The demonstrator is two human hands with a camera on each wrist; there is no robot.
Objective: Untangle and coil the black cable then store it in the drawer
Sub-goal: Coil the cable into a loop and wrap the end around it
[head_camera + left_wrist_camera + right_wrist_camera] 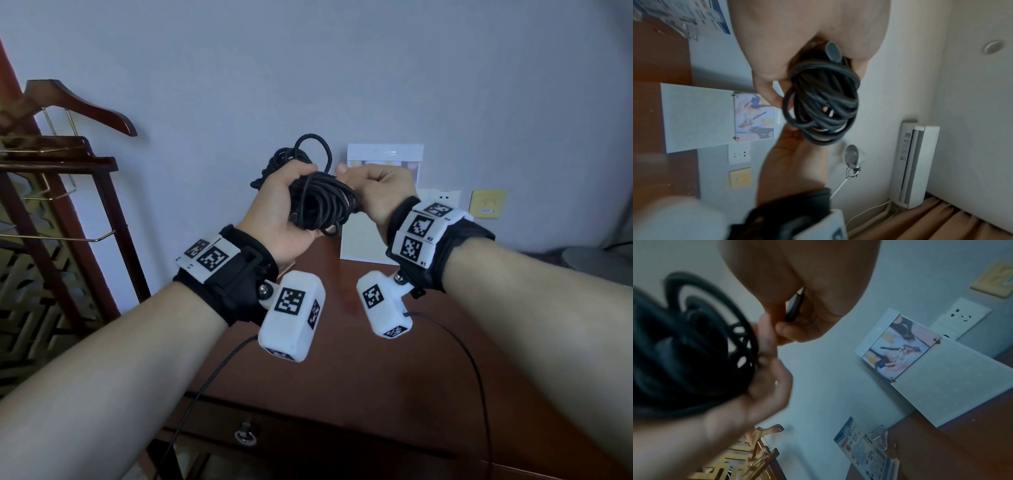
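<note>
— Forearms are filling the foreground; left hand (286, 205) is gripping the black cable (320, 202) bundle above the surface (376, 359).

— Right hand (380, 192) is pinching one strand. Tugging may be loosening loops, and the drawer (246, 435) is looking closed.

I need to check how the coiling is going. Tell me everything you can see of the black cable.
The black cable is a thin, round, rubbery-looking cord gathered into a loose, uneven bundle of many loops, held in the air above the wooden desk. The left hand grips the bundle; the right hand pinches a strand. Some loops stick out above the left hand.
</note>
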